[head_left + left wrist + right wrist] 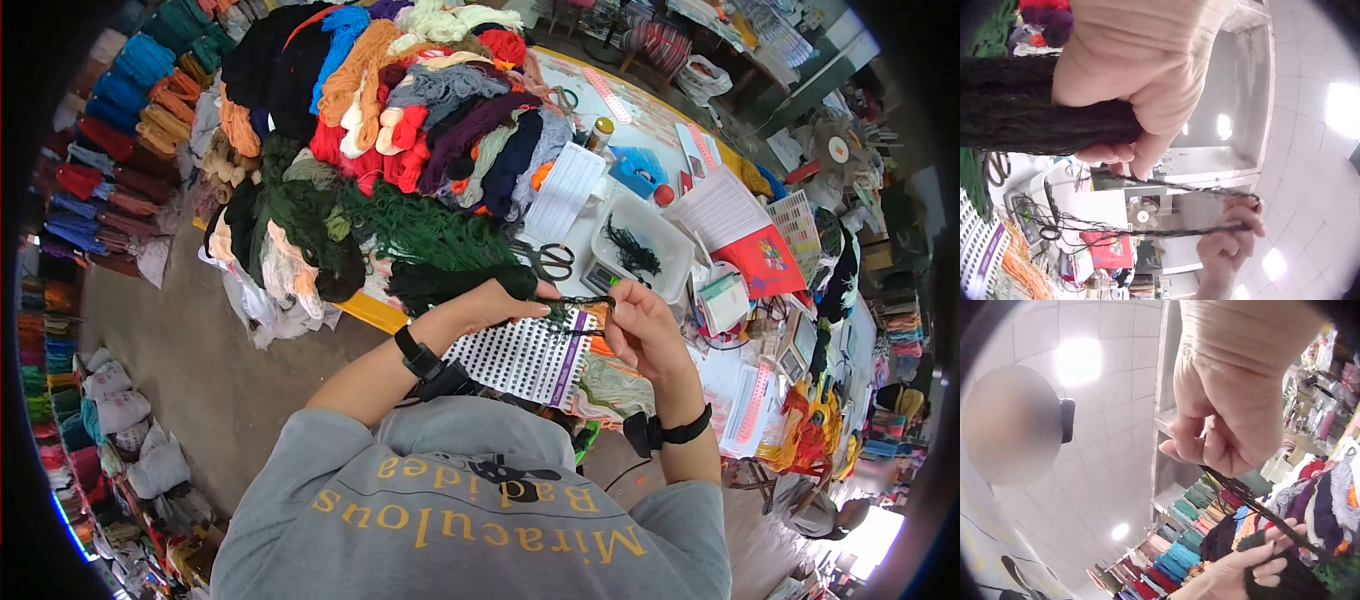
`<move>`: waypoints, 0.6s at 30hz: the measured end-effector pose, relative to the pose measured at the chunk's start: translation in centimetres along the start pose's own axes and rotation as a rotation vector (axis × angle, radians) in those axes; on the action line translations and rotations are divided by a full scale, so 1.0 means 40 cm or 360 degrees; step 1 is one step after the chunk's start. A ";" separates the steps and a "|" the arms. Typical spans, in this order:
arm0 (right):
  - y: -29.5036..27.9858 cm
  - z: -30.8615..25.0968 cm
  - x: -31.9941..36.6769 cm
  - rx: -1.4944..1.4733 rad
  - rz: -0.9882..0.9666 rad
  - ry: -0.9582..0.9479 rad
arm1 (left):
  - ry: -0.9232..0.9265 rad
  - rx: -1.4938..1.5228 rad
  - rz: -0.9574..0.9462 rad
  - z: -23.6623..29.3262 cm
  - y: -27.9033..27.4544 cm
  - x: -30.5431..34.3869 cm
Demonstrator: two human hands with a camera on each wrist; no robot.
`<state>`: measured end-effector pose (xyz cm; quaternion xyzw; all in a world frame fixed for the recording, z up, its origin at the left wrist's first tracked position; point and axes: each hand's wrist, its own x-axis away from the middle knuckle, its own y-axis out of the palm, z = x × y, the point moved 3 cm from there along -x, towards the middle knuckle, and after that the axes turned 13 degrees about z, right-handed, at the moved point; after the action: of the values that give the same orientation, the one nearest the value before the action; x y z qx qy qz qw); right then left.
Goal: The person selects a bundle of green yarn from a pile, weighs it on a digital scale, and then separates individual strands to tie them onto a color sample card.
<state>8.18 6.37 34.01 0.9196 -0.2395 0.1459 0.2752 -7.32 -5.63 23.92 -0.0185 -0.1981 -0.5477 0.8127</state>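
Above the near edge of the counter (375, 312), our left hand (497, 303) grips a thick dark hank (1016, 128) and appears to pinch thin dark strands (1172, 233). These stretch to our right hand (645, 325), fingers curled, pinching their other end. To work neatly, we should draw the strands gently taut, pinch lightly, and ease loose loops apart, clear of the scissors (554, 262).

Grey short-sleeved T-shirt (400, 510), yellow lettering (480, 530) reading "Miraculous" and "Bad idea", black print (510, 474); black straps (688, 428) with black boxes (642, 436) on both wrists, dark cable (622, 474) by the right.
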 end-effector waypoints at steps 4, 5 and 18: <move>-0.066 0.011 0.027 0.0235 0.0129 -0.0033 | -0.0118 -0.0032 0.0066 -0.016 -0.014 0.005; -0.098 0.020 0.035 0.0451 0.0204 -0.0023 | -0.0123 -0.0016 0.0109 -0.014 -0.031 0.010; -0.624 0.381 0.120 0.1136 0.0966 -0.0100 | -0.0147 0.0545 0.0687 0.033 -0.269 0.064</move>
<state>27.32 14.18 12.76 0.8491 -0.4407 0.2651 -0.1208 -16.54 -11.85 24.01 0.0524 -0.3161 -0.3192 0.8919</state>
